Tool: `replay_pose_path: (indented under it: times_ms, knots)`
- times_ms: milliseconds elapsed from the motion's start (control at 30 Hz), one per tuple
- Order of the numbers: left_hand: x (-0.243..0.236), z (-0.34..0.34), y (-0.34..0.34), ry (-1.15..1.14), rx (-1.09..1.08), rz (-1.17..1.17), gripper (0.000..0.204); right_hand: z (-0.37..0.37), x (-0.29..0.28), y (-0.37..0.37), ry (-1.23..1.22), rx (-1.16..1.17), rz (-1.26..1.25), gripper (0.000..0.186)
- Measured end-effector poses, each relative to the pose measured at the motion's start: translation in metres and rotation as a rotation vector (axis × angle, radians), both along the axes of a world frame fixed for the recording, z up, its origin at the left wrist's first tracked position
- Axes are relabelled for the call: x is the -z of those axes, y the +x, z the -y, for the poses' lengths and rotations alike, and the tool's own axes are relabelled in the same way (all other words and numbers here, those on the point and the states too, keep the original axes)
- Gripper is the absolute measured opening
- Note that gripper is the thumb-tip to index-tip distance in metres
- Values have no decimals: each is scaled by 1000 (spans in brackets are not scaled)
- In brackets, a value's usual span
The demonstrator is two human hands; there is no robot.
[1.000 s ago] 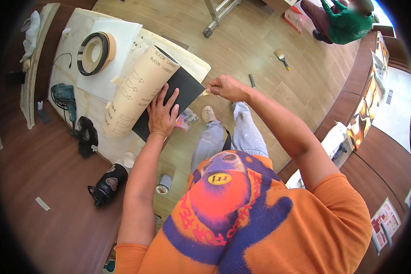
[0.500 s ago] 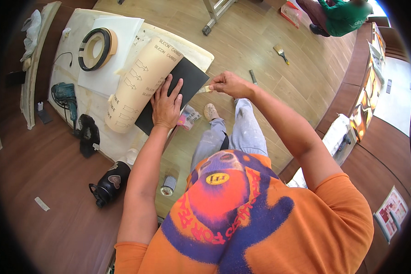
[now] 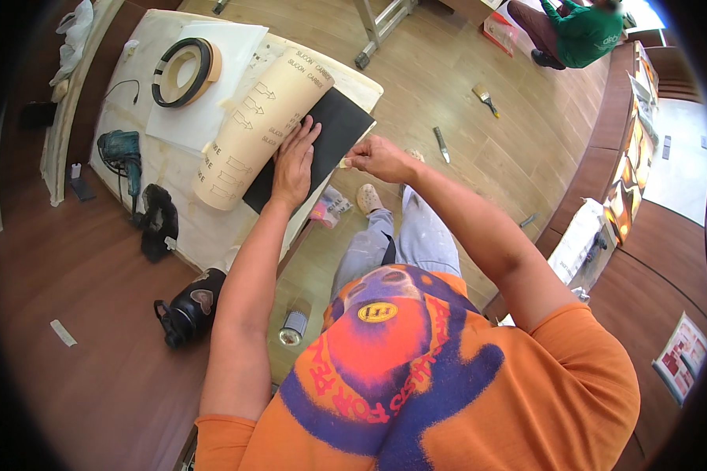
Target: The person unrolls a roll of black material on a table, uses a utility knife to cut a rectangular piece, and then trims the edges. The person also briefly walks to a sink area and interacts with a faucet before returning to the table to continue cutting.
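Note:
A large sheet of sandpaper (image 3: 247, 129) lies on the table, its tan printed back curled over into a roll. The black grit side (image 3: 342, 118) shows flat along the right. My left hand (image 3: 294, 163) rests flat on that black part beside the curl, fingers stretched out and holding nothing. At the sheet's right edge, my right hand (image 3: 381, 158) is closed in a pinch on a small pale yellowish strip (image 3: 344, 163). Most of the strip is hidden by my fingers, and I cannot tell whether it touches the sheet.
Tape rolls (image 3: 182, 72) sit on white sheets on the covered table (image 3: 353, 77). Left of them are a teal power tool (image 3: 120, 153) and a black cloth (image 3: 159, 224); a black bottle (image 3: 192, 310) stands nearer. On the floor lie a brush (image 3: 485, 100) and a knife (image 3: 441, 145). Another person (image 3: 585, 35) sits far right.
My right hand has come left to the sheet's edge, and less of the pale strip shows. My left fingers have drawn closer together. The whole view has shifted slightly.

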State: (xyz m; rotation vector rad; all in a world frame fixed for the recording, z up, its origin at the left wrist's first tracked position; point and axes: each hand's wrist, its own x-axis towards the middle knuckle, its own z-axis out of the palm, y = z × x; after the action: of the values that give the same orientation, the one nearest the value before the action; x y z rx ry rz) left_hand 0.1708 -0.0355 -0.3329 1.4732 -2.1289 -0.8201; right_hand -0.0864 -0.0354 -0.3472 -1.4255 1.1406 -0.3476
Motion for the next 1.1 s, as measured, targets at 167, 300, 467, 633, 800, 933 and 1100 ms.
replay_pose_path:
  times_ms: [167,300,467,633,800,933,1100]
  knots:
    - [-2,-2,2,26,-20,-38,47,-22,-7,4,57,11,-4,26]
    - [-1,4,4,61,-1,-123,48,-43,-5,52,-83,99,63,27]
    - [-5,4,7,97,5,-140,50,-62,-7,73,31,46,25,24]
    - [-4,4,5,86,-15,-188,48,-93,-10,100,58,49,142,24]
    - [-2,7,7,73,7,-215,48,-105,3,132,-37,18,114,23]
    - [-5,4,8,101,-8,-242,47,-149,2,166,-88,-146,225,24]
    - [-19,-2,7,113,-39,-190,52,-125,-12,107,170,-472,99,26]
